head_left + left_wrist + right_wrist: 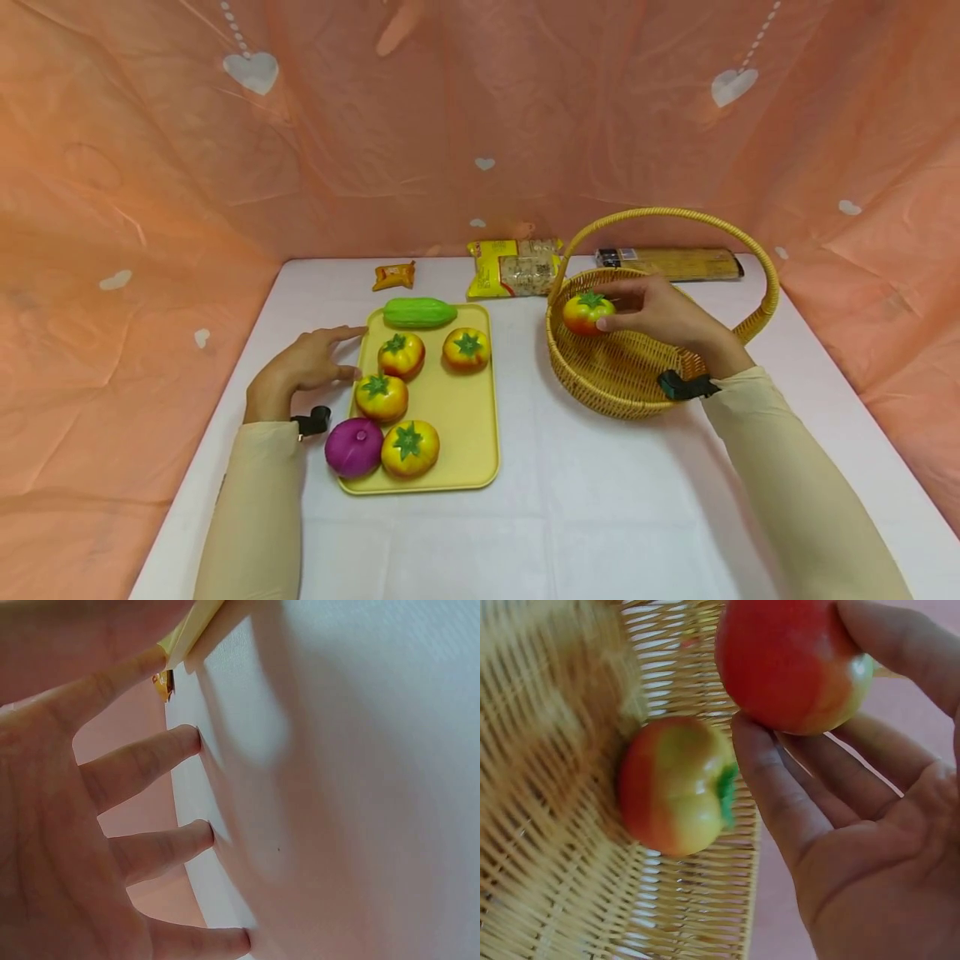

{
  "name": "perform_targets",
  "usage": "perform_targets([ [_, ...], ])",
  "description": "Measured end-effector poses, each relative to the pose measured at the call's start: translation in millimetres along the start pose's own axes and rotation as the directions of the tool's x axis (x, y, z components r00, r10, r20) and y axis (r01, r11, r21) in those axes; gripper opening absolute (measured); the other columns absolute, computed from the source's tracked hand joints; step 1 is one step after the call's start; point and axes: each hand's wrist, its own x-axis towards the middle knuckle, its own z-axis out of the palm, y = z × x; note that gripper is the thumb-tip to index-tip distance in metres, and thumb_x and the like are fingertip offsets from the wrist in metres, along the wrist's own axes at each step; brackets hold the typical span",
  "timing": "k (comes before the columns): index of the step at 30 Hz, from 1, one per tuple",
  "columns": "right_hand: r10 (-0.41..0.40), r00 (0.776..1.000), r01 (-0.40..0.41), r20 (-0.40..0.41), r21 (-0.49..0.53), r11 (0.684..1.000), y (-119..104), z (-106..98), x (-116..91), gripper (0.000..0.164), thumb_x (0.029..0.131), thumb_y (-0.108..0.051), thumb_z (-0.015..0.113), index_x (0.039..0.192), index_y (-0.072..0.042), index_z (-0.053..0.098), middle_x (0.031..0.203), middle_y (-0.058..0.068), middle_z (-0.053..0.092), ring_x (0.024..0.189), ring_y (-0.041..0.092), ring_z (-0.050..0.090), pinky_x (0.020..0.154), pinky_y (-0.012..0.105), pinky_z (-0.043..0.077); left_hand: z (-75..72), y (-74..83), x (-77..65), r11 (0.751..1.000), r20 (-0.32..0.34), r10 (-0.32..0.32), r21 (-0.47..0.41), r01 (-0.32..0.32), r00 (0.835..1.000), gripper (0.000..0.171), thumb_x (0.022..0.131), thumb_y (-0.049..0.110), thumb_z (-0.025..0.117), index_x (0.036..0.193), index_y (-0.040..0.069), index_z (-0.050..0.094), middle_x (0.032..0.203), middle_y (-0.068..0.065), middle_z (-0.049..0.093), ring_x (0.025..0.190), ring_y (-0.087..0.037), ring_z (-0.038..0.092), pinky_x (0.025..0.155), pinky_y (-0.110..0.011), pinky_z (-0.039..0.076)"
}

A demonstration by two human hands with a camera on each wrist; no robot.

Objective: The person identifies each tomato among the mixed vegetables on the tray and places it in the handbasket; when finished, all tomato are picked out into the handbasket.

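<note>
Pinching a tomato between thumb and fingers, the right grip is held over the wicker basket (a second tomato is seen lying inside it). By the left grip, with fingers spread, the yellow tray is touched at its left edge. Four more tomatoes, a green vegetable and a purple vegetable are carried there.

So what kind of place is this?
Probably a staged tabletop set: a peach, heart-patterned curtain hangs around a white-covered table, and seemingly artificial produce sits on a yellow tray.
</note>
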Motion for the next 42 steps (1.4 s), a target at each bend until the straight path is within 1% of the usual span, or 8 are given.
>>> perform_targets([
  [4,0.000,1.000,0.000,0.001,-0.060,0.998,7,5,7,0.059,0.097,-0.038,0.086,0.148,-0.012,0.070,0.134,0.012,0.077,0.114,0.024,0.070,0.096,0.023,0.052,0.1,0.0,-0.1,1.000,-0.003,0.001,0.010,-0.001,1.000,0.080,0.098,0.028,0.082,0.168,0.016,0.045,0.169,-0.031,0.042,0.156,-0.060,0.033,0.123,-0.083,0.026],
  [10,-0.032,0.999,0.036,0.035,-0.146,0.989,12,14,16,0.056,0.098,-0.027,0.086,0.147,-0.006,0.069,0.129,0.015,0.078,0.109,0.025,0.069,0.099,0.041,0.055,1.2,0.1,0.2,1.000,-0.005,0.003,0.011,-0.003,1.000,0.081,0.098,0.028,0.082,0.168,0.016,0.045,0.170,-0.031,0.042,0.156,-0.059,0.034,0.124,-0.083,0.026],
  [15,-0.031,0.999,0.039,0.044,-0.200,0.979,14,18,21,0.056,0.097,-0.025,0.085,0.147,-0.004,0.069,0.128,0.017,0.078,0.108,0.027,0.067,0.099,0.045,0.054,1.8,-0.4,0.5,1.000,-0.012,0.010,0.017,-0.010,1.000,0.080,0.097,0.028,0.082,0.168,0.016,0.046,0.169,-0.031,0.043,0.156,-0.059,0.035,0.123,-0.082,0.027],
  [25,-0.043,0.996,0.059,0.082,-0.193,0.979,13,23,30,0.055,0.094,-0.022,0.088,0.143,-0.002,0.071,0.129,0.018,0.077,0.115,0.031,0.072,0.104,0.050,0.057,-0.3,0.4,0.6,1.000,0.005,-0.022,0.008,0.022,1.000,0.082,0.098,0.032,0.082,0.169,0.018,0.043,0.171,-0.030,0.039,0.157,-0.060,0.030,0.123,-0.084,0.025],
  [32,-0.079,0.996,0.087,0.045,-0.230,0.969,-5,18,15,0.056,0.093,-0.024,0.089,0.143,-0.004,0.071,0.130,0.018,0.078,0.120,0.035,0.075,0.108,0.057,0.058,0.3,0.0,-0.3,1.000,-0.005,-0.002,0.013,0.002,1.000,0.080,0.098,0.029,0.081,0.168,0.016,0.044,0.170,-0.030,0.041,0.156,-0.060,0.033,0.124,-0.083,0.025],
  [37,-0.165,0.986,0.165,-0.010,-0.037,0.986,-27,31,-4,0.051,0.095,-0.021,0.088,0.141,-0.006,0.073,0.136,0.014,0.077,0.124,0.032,0.075,0.108,0.053,0.060,-0.3,0.9,-0.8,1.000,0.003,-0.021,0.003,0.021,1.000,0.082,0.098,0.032,0.082,0.169,0.018,0.044,0.171,-0.030,0.040,0.157,-0.060,0.031,0.123,-0.084,0.025],
  [39,-0.218,0.976,0.218,-0.010,0.080,0.973,-36,44,-11,0.049,0.095,-0.017,0.088,0.141,-0.006,0.074,0.138,0.013,0.076,0.125,0.033,0.076,0.106,0.048,0.062,-0.4,1.2,-1.1,1.000,0.003,-0.020,0.005,0.020,1.000,0.082,0.098,0.032,0.082,0.169,0.018,0.044,0.170,-0.030,0.041,0.156,-0.060,0.031,0.123,-0.084,0.025],
  [42,-0.284,0.959,0.276,-0.006,0.256,0.926,-50,66,-20,0.045,0.097,-0.010,0.085,0.140,-0.005,0.073,0.139,0.013,0.076,0.126,0.030,0.075,0.105,0.039,0.063,-0.2,1.8,-1.2,1.000,0.002,-0.016,0.008,0.016,1.000,0.082,0.098,0.032,0.082,0.169,0.017,0.044,0.170,-0.030,0.042,0.156,-0.060,0.032,0.123,-0.084,0.025],
])
